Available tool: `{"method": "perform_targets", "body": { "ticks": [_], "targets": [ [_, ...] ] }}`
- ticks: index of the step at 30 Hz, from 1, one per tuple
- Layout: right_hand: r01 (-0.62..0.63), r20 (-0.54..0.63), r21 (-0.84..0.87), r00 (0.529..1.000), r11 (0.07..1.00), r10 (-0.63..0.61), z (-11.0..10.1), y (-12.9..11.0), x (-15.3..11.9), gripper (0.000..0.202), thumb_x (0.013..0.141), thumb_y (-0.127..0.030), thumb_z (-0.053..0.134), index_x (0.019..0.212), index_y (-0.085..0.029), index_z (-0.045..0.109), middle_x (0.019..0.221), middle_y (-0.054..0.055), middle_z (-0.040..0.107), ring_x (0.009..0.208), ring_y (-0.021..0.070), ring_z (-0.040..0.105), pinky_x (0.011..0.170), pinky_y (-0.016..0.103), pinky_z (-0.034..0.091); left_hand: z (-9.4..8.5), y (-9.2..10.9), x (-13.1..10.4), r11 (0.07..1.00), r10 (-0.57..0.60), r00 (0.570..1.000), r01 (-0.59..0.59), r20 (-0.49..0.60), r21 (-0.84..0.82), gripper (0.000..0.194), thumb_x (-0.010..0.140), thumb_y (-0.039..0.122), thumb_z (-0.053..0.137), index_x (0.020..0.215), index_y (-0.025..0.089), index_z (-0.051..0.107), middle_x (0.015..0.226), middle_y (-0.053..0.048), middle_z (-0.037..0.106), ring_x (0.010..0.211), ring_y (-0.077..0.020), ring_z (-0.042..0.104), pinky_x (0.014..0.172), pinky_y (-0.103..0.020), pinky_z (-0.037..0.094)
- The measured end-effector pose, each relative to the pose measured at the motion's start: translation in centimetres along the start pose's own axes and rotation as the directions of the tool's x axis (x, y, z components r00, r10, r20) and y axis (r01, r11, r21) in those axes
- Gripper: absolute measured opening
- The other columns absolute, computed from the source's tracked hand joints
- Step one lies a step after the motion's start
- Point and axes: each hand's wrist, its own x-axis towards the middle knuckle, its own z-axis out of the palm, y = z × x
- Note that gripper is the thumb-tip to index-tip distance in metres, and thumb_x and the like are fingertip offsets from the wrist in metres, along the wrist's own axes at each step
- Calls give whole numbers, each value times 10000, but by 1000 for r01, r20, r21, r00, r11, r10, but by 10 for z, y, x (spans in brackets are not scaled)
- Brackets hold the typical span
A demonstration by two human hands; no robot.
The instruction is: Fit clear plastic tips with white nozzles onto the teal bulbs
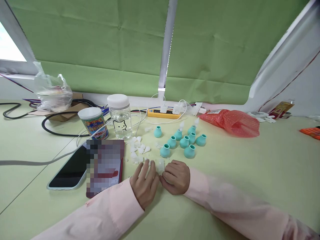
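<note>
My left hand (145, 184) rests on the pale green table, fingers extended and slightly apart, the fingertips by small white pieces. Beside it my right hand (176, 177) is curled closed, its thumb side close to my left hand; what it holds, if anything, is hidden. A small clear plastic piece (161, 165) stands between the two hands, near the right fingers. Several turquoise bulb-shaped pieces (165, 151) with round openings stand beyond my hands, two at the back with whitish tips. To their left lies a loose group of small white pieces (141, 148).
Two phones, one dark (70, 170) and one red-edged (106, 170), lie left of my hands. Behind them stand a can (94, 124) and a lidded clear jar (121, 121). A yellow power strip (163, 115), cables and a red plastic bag (235, 123) are at the back.
</note>
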Motion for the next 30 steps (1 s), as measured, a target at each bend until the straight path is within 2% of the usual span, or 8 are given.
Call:
{"method": "perform_targets", "body": {
  "ticks": [3, 5, 8, 12, 17, 22, 27, 30],
  "targets": [
    [-67, 29, 8, 997, 998, 67, -8, 3, 1, 44, 693, -144, 509, 692, -148, 553, 641, 42, 568, 607, 146, 464, 549, 281, 365, 11, -9, -2, 994, -76, 997, 78, -29, 71, 299, 810, 61, 345, 965, 83, 600, 1083, -166, 600, 1026, -359, 506, 807, -509, 385],
    [-98, 79, -3, 992, 995, 98, -12, 6, 0, 145, 684, -128, 520, 821, -135, 566, 794, 81, 598, 764, 199, 486, 648, 327, 398, 18, -12, -7, 996, -69, 998, 68, 16, 62, 320, 809, 47, 338, 1007, 86, 587, 1079, -149, 609, 1029, -349, 508, 828, -548, 355],
    [-169, 160, -27, 972, 985, 172, -13, 11, -4, 237, 701, -158, 521, 934, -128, 553, 894, 103, 596, 837, 235, 468, 684, 365, 392, 25, -10, -13, 996, -68, 998, 68, -9, 56, 296, 800, 17, 347, 917, 74, 612, 954, -166, 658, 935, -319, 566, 812, -563, 358],
    [-262, 268, -16, 929, 965, 256, -10, 12, -8, 335, 727, -315, 534, 1003, -125, 537, 849, 96, 598, 795, 237, 469, 670, 389, 358, 24, -4, -12, 995, -85, 994, 88, -66, 48, 285, 805, 22, 346, 791, 77, 626, 784, -169, 661, 793, -269, 593, 734, -468, 436],
    [-301, 343, 3, 896, 954, 281, -5, 10, -9, 289, 747, -301, 514, 980, -134, 553, 731, 71, 569, 728, 205, 462, 629, 341, 333, 15, -7, -4, 994, -107, 994, 108, -24, 36, 270, 789, 3, 361, 780, 104, 611, 661, -99, 593, 658, -223, 560, 602, -374, 461],
    [-335, 313, 42, 899, 941, 306, -3, 12, -10, 148, 748, -261, 503, 817, -144, 559, 679, 57, 543, 687, 187, 452, 610, 314, 326, 6, -8, -5, 994, -90, 993, 94, 74, -54, 286, 810, 11, 316, 809, 132, 575, 643, -54, 556, 552, -159, 531, 454, -245, 416],
    [-355, 283, 105, 906, 929, 314, -4, 12, -9, 115, 728, -260, 503, 760, -153, 527, 647, 42, 529, 660, 177, 458, 601, 306, 316, 4, -9, -12, 927, -130, 984, 163, 118, -337, 249, 873, 86, 284, 910, 141, 523, 756, -48, 562, 628, -111, 560, 502, -171, 441],
    [-346, 301, 129, 907, 929, 296, -4, 12, -9, 113, 711, -253, 514, 765, -154, 521, 643, 36, 531, 645, 170, 462, 603, 306, 312, 7, -11, -15, 918, -154, 976, 199, 155, -342, 206, 871, 102, 318, 932, 145, 510, 750, -39, 548, 604, -102, 556, 493, -162, 436]
  ]
}}
